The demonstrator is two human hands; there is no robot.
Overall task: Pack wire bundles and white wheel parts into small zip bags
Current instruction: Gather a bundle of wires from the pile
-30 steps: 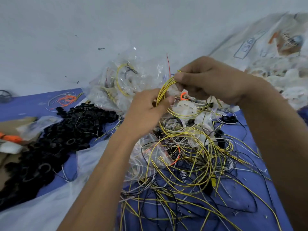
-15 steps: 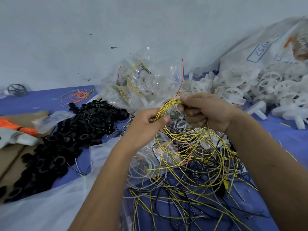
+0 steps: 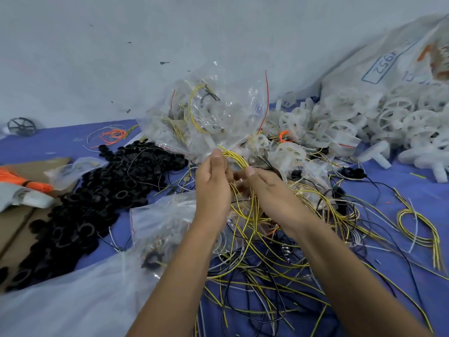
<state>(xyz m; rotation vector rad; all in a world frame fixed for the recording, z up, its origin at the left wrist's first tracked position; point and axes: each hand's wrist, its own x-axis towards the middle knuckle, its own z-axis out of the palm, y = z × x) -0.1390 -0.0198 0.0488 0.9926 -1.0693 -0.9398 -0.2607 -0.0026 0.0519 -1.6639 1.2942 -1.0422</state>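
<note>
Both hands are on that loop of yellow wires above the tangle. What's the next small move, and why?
Probably lift the yellow wire loop a little to draw it free. The left hand and right hand each pinch it, but its strands trail down into the loose wire tangle, so it isn't yet a separate bundle ready for a zip bag.

The white sack, behind the white wheels, carries a blue-outlined box with the number "1952" printed at a slant. Other blue and orange printing beside it is unreadable.
</note>
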